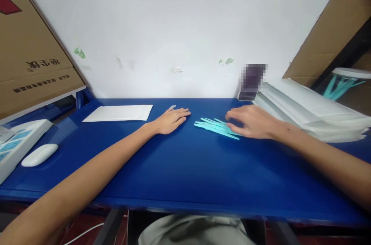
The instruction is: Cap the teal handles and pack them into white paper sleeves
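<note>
My left hand (173,119) lies flat on the blue table, its fingers stretched out to the right. Just behind it a small pale, clear-looking piece (172,108) shows, partly hidden by the hand; what it is I cannot tell. A loose pile of thin turquoise sticks (216,127), pointed at the ends, lies between my two hands. Over the right end of that pile hovers my right hand (249,121), fingers curved and apart, with nothing visible between thumb and fingers. A flat white envelope or sheet (118,113) rests left of my left hand.
A stack of white padded envelopes (313,113) stands at the right, beside a phone-like object (248,95) against the wall. Behind is a clear jar of turquoise sticks (342,84). At left are a white mouse-shaped case (39,155), a white device (24,140) and a cardboard box (34,51).
</note>
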The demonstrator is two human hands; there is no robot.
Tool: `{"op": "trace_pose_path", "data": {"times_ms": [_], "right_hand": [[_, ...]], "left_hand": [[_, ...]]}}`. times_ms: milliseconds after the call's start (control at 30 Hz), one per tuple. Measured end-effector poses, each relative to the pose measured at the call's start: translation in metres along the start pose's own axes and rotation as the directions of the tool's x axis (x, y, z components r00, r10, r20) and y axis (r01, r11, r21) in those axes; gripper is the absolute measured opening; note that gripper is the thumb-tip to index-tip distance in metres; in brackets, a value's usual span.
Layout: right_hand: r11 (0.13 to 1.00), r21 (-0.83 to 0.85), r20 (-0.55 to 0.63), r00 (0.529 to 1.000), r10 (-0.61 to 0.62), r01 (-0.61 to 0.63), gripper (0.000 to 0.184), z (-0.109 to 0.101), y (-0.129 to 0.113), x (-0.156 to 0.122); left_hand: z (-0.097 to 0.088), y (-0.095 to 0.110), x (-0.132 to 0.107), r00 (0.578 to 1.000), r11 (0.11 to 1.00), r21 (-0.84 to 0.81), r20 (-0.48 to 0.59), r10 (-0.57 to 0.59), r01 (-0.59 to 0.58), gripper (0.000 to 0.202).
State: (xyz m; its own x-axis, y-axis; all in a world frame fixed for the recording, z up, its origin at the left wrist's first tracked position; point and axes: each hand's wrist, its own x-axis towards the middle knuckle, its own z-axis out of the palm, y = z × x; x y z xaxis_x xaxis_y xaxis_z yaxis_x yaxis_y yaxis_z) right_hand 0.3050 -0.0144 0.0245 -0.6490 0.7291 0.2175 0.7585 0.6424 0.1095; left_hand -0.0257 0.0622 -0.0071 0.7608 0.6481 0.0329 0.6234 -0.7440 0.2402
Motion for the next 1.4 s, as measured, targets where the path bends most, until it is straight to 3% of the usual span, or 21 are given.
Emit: {"op": "trace_pose_path", "data": {"times_ms": [133,333,500,633,700,833,967,1133,1267,1400], "right_hand": [[0.999,0.002,0.170,0.985,0.040,-0.041,0.034,-0.012,-0.024,0.012],[0.996,-0.032,0.176,0.980,0.090,-0.086,0.037,-0.002,-0.034,0.007],[0.995,0.066,0.178,0.982,0.059,-0.071,0.034,0.002,-0.036,-0.001],[0.986,0.152,0.169,0.985,0.039,-0.066,0.033,0.002,-0.044,-0.006],[0.981,0.187,0.155,0.988,0.011,-0.040,0.033,0.002,-0.052,-0.007],[0.968,0.249,0.101,0.993,-0.063,0.037,0.034,0.004,-0.072,-0.007],[0.972,0.224,-0.029,0.998,-0.063,0.068,0.038,0.009,-0.079,-0.006],[0.996,0.079,-0.081,0.996,-0.044,0.051,0.039,0.015,-0.074,-0.001],[0.992,0.128,0.002,1.000,-0.002,0.002,0.045,0.007,-0.072,-0.004],[0.984,0.146,0.140,0.987,0.080,-0.100,0.053,-0.007,-0.067,-0.010]], "left_hand": [[0.000,0.002,-0.019,0.984,0.999,-0.015,-0.170,0.044,-0.047,0.050],[-0.008,0.010,-0.024,0.908,0.986,-0.075,-0.407,0.103,-0.146,0.037],[-0.017,0.025,-0.034,0.841,0.925,-0.110,-0.466,0.276,-0.364,0.025],[-0.021,0.044,-0.043,0.774,0.910,-0.015,-0.530,0.345,-0.415,0.023],[-0.023,0.055,-0.047,0.796,0.930,0.052,-0.501,0.339,-0.364,0.022],[-0.029,0.065,-0.052,0.913,0.978,0.124,-0.355,0.201,-0.167,0.023],[-0.033,0.064,-0.050,0.937,0.992,0.122,-0.340,0.083,-0.044,0.029],[-0.031,0.069,-0.051,0.982,0.992,0.076,-0.155,0.112,-0.101,0.029],[-0.025,0.079,-0.050,0.982,0.981,0.042,-0.025,0.188,-0.187,0.045],[-0.015,0.082,-0.045,0.978,0.978,0.029,-0.024,0.206,-0.205,0.058]]}}
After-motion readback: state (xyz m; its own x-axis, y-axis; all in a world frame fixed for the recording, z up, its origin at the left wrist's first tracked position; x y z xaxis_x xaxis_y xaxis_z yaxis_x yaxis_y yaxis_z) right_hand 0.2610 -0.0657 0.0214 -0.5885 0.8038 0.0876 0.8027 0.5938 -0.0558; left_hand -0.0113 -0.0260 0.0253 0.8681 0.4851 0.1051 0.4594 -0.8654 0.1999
